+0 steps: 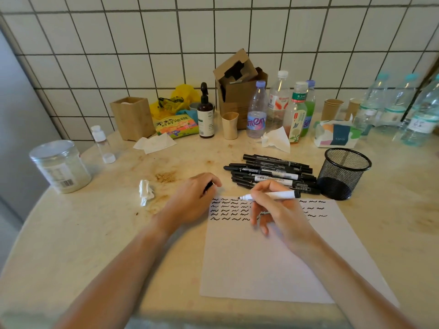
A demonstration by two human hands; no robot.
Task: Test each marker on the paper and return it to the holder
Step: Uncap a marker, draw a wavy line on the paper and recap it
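My right hand (275, 210) pinches an uncapped marker (269, 195), tip low over the paper (261, 257) for another squiggle; my left hand (192, 200) curls round its black cap (209, 186), ready for recapping; untested markers (270, 172) lie beside the mesh holder (343, 173) on the desk (95, 233).

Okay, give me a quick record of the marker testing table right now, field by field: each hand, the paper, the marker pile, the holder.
left hand: curled round a small black piece, likely the cap
right hand: grips an uncapped marker, tip pointing left over the paper
paper: rows of black squiggles along the top, lower part blank
marker pile: capped black markers lying on the table beside the holder
mesh holder: upright, no markers showing inside
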